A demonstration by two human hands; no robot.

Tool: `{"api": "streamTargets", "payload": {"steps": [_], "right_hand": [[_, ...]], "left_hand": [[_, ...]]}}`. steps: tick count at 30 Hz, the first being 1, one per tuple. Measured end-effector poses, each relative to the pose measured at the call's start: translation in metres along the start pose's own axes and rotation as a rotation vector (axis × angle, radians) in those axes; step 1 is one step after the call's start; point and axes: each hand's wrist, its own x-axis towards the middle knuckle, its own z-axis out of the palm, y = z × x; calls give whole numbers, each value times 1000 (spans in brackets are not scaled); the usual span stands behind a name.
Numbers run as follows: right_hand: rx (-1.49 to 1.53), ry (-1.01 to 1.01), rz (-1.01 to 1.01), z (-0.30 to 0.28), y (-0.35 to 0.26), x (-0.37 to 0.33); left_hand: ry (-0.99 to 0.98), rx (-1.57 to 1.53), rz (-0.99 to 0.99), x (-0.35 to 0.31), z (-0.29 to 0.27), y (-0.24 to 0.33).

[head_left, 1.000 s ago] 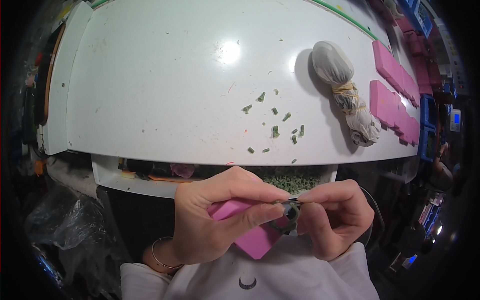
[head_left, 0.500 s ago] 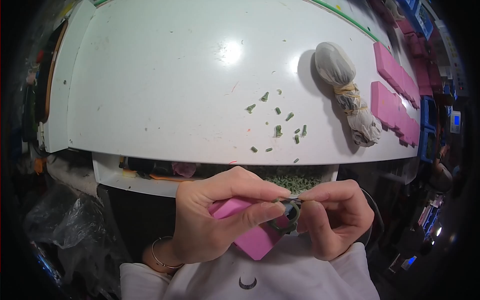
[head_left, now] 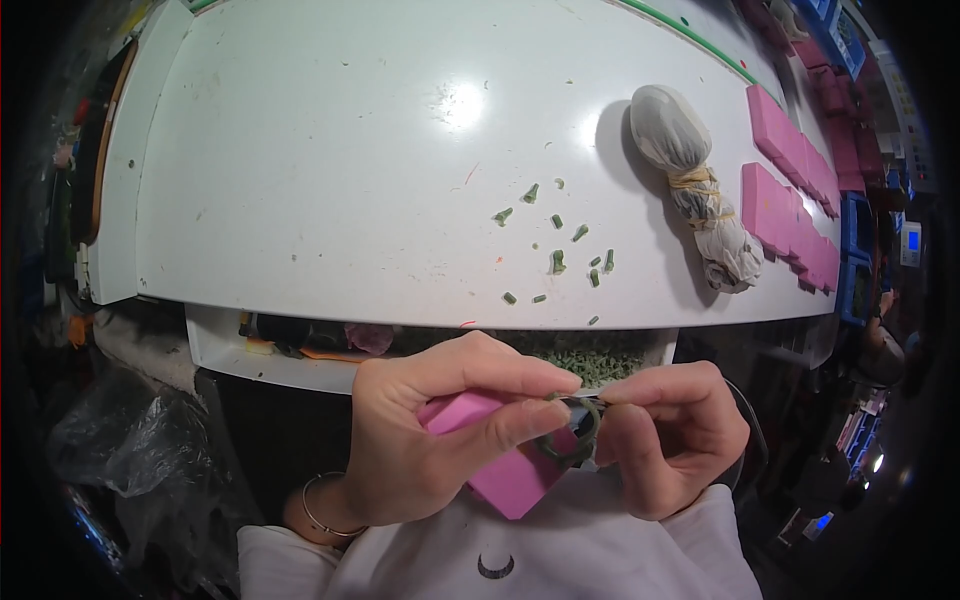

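Low in the head view, my left hand (head_left: 415, 450) is closed, with a pink block (head_left: 515, 485) tucked under its thumb and fingers. A dark green ring-shaped piece (head_left: 591, 440) stands beside the block's end, at my left thumb tip, and the thumb and index finger pinch at its upper edge. My right hand (head_left: 680, 435) is closed too. Its thumb and index finger pinch one end of a thin, shiny strip (head_left: 583, 401) that lies across the top of the ring. The strip's exact kind is too small to tell, and my fingers partly hide the ring.
Several small green cut pieces (head_left: 557, 262) lie on the white table (head_left: 300, 200). Below its edge, an open drawer holds green scraps (head_left: 597, 366). A cloth-wrapped bundle (head_left: 697, 185) lies at right, beside rows of pink blocks (head_left: 772, 215). Clear plastic (head_left: 140, 460) hangs at lower left.
Both hands stay almost in place. The thin strip and the ring have shifted very slightly between my fingertips; the grips are unchanged.
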Motion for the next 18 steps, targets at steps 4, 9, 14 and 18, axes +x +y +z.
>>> {"api": "streamTargets", "payload": {"steps": [4, 9, 14, 18], "right_hand": [[-16, -23, -2, 0, 0, 0], [-48, -8, -73, 0, 4, 1], [-74, -112, -231, 0, 10, 3], [-267, -28, -304, 3, 11, 1]], "left_hand": [[7, -8, -8, 1, 1, 1], [16, 16, -56, 0, 0, 2], [37, -2, -95, -1, -1, 2], [32, -3, -97, -1, -1, 3]]}}
